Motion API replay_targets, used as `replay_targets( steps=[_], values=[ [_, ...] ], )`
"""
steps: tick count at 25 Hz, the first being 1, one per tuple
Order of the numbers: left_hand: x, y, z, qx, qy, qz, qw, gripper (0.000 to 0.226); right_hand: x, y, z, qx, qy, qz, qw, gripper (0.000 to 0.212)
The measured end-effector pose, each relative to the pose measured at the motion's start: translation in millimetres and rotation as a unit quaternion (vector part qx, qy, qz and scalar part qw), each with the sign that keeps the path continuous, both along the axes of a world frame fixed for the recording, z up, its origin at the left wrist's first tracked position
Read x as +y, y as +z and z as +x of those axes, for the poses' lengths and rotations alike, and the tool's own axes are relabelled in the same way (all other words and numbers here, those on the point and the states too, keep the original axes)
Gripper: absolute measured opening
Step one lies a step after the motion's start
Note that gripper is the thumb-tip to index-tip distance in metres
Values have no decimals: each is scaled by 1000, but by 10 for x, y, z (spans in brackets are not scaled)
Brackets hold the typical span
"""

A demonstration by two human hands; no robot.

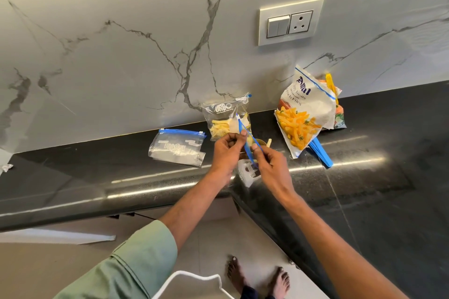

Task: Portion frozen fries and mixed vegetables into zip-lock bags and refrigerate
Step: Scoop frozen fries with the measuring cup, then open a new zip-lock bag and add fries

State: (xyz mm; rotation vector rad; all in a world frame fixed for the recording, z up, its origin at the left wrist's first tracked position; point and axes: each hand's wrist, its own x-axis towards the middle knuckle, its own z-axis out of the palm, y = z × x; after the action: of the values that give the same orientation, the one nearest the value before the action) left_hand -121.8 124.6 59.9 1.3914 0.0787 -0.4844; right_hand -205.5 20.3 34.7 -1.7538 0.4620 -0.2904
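Closing the held zip-lock bag (245, 174) seems to be the step in hand. Our left hand (226, 153) and our right hand (269, 165) both have the fingers curled and pinching its blue zip strip (246, 147), the left higher on the strip and the right lower. The clear body of the bag hangs below, over the front edge of the worktop (364, 177). How many fries are inside it we cannot tell.

To do it well, we think the two sides of the strip should be pressed together from one end and the pinch slid to the other, with the air pushed out first. The mouth should stay up, so that no fry slips out.

A filled bag of fries (224, 125) leans on the marble wall, and an empty zip-lock bag (177, 150) lies flat to its left. The fries packet (303, 114) lies to the right on a blue clip (320, 155).

The held bag is near the rounded edge, above the floor, so a dropped bag could fall down there. Bare worktop near the filled bag gives room to set it down.
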Motion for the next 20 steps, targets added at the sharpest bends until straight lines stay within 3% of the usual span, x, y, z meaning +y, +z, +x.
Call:
replay_targets(
  steps=[2, 3, 4, 6, 7, 8, 9, 11, 14, 18, 20],
  values=[
    [89, -45, 4, -99, -6, 112, 989, 20, -113, -44, 2, 47, -49, -27, 997, 27],
    [166, -73, 16, -189, -27, 208, 959, 19, -159, -52, 2, 63, -71, -18, 995, 27],
    [248, -98, 32, -293, -60, 323, 898, 21, -189, -67, 5, 76, -82, -12, 994, 27],
    [343, -90, 31, -463, -127, 483, 732, 20, -203, -105, -5, 91, -85, -49, 991, 26],
    [345, -47, 21, -504, -150, 515, 677, 15, -195, -115, -14, 100, -83, -87, 988, 25],
    [318, 14, 0, -512, -170, 532, 653, 12, -178, -108, -21, 104, -83, -131, 983, 24],
    [279, 53, -12, -503, -184, 543, 647, 15, -165, -91, -26, 103, -76, -173, 977, 22],
    [212, 115, -17, -477, -194, 533, 671, 22, -137, -17, -47, 91, -57, -238, 965, 23],
    [149, 210, 35, -444, -187, 466, 742, 21, -93, 76, -18, 72, -59, -305, 948, 58],
    [86, 293, 23, -429, -162, 425, 781, 32, 50, 253, 46, -33, -9, -373, 927, 39],
    [103, 311, 40, -405, -141, 404, 808, 36, 96, 269, 77, -9, 41, -311, 949, 39]
  ],
)
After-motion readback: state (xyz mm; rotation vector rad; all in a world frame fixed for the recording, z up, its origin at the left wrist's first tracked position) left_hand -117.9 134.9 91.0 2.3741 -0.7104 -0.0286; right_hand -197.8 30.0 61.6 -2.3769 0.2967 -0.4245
